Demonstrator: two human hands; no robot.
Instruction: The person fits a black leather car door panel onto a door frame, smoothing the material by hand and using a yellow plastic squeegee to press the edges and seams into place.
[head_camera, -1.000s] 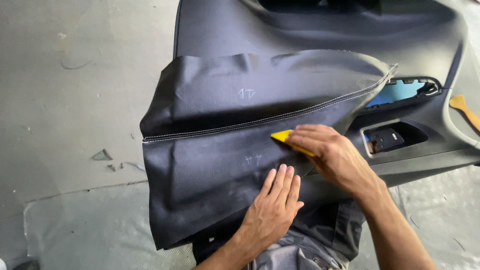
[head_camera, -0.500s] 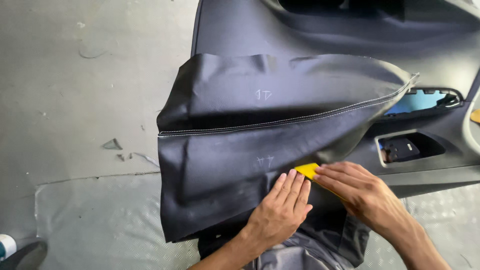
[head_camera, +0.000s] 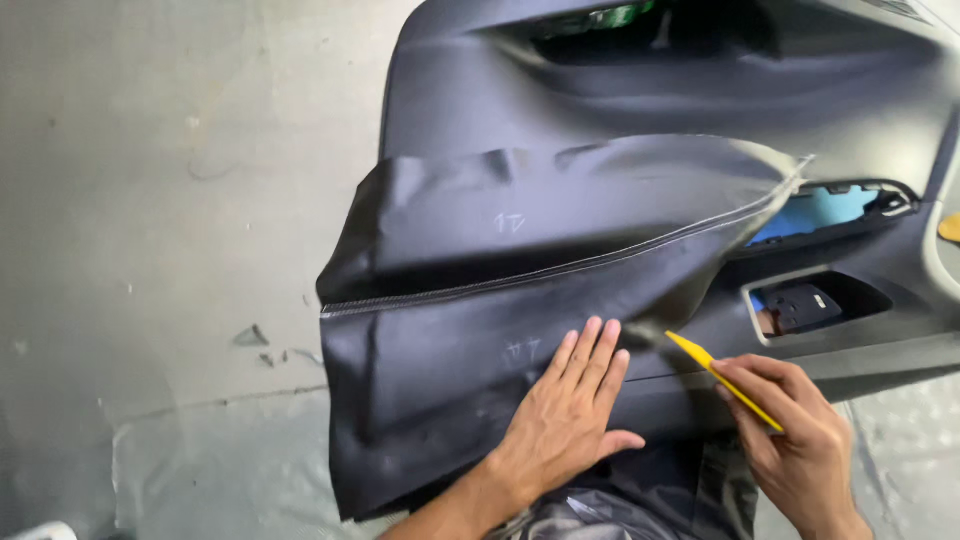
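Head view | left hand (head_camera: 565, 420) flat on black cover (head_camera: 450, 380) | right hand (head_camera: 800, 440) grip pinching yellow scraper (head_camera: 722, 378) beside it.

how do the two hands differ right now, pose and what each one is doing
The left hand lies flat, fingers spread and straight, palm down on the dark stitched cover. The right hand is curled, pinching a thin yellow scraper that points up and left toward the cover's edge. The left holds nothing; the right holds the tool. The left sits on the cover, the right beside it over the door panel. Both are bare.

Left hand (head_camera: 570, 410) flat, right hand (head_camera: 795, 440) pinched
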